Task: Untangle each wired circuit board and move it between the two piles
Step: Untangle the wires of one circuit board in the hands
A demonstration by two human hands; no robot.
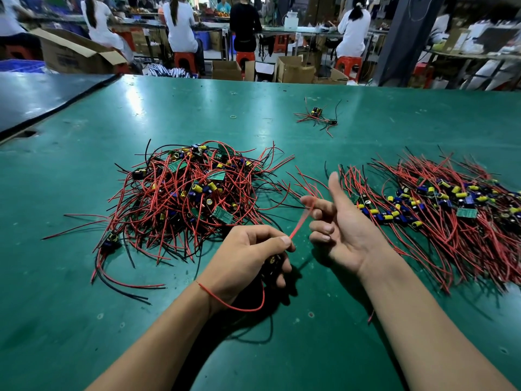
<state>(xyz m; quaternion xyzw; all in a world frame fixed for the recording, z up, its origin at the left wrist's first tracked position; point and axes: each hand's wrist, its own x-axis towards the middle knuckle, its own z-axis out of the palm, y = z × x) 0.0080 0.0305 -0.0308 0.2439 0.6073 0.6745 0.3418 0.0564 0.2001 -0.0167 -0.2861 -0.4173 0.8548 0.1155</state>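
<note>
A tangled pile of small circuit boards with red and black wires lies left of centre on the green table. A flatter, combed-out pile lies at the right. Between them, my left hand grips one wired circuit board, mostly hidden in the fist, and pinches its red wire with thumb and forefinger. That wire runs up, blurred, to my right hand, whose forefinger hooks over it, thumb raised, palm up. Another red lead loops below my left wrist.
A few loose wired boards lie farther back near the table's middle, with a small rubber band to their left. Beyond the far edge, several people sit on red stools at benches among cardboard boxes. A dark tabletop adjoins at the back left.
</note>
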